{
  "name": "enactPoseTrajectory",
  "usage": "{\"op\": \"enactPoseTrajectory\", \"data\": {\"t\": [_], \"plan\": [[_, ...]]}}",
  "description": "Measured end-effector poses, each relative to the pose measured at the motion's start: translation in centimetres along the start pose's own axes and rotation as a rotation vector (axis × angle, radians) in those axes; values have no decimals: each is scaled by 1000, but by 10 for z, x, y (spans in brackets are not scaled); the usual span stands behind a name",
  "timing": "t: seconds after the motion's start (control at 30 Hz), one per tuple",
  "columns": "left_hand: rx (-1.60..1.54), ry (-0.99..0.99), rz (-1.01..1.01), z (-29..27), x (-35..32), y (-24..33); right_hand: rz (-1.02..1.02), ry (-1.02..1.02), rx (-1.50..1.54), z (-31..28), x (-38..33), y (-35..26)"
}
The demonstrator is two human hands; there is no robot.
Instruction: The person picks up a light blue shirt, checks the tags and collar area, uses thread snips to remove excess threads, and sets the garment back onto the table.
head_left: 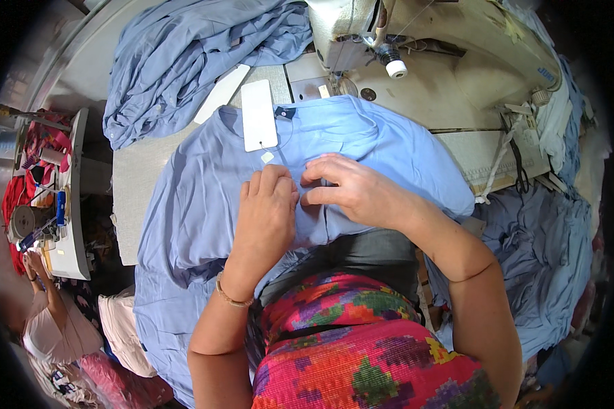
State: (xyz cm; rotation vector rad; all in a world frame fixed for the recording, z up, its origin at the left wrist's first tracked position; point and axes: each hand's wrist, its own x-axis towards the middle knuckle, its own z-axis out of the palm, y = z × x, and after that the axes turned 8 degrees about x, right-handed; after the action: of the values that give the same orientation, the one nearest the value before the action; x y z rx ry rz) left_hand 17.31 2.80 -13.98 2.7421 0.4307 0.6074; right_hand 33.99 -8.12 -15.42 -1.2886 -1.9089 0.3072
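Note:
A light blue shirt (pixel 205 198) lies spread over the sewing table's edge and my lap, collar away from me. Its front opening runs down the middle, between my hands. My left hand (pixel 266 208) is closed on the cloth just left of the opening, fingers bent and together. From the right, my right hand (pixel 348 189) grips the opening's edge with curled fingers, the thumb nearer me. The fingertips of both hands are partly hidden, and they almost meet. A white hang tag (pixel 257 112) on a thin string rests over the collar, with a small white piece (pixel 267 157) below it.
Beyond the shirt stands a sewing machine (pixel 450 48). Another heap of blue garments (pixel 184 68) lies at the back left, with a second white tag (pixel 222 92) beside it. More blue cloth (pixel 525 266) hangs at right. Far left, another person (pixel 54 320) works at a table (pixel 75 204).

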Motion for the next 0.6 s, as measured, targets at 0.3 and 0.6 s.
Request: {"op": "enactPoseTrajectory", "data": {"t": [0.3,0.6], "plan": [[-53,288,-220,-12,-23,-25,13,-4,8,0,0,-1],[90,0,27,-9,-52,20,155,94,37,5,12,-9]]}}
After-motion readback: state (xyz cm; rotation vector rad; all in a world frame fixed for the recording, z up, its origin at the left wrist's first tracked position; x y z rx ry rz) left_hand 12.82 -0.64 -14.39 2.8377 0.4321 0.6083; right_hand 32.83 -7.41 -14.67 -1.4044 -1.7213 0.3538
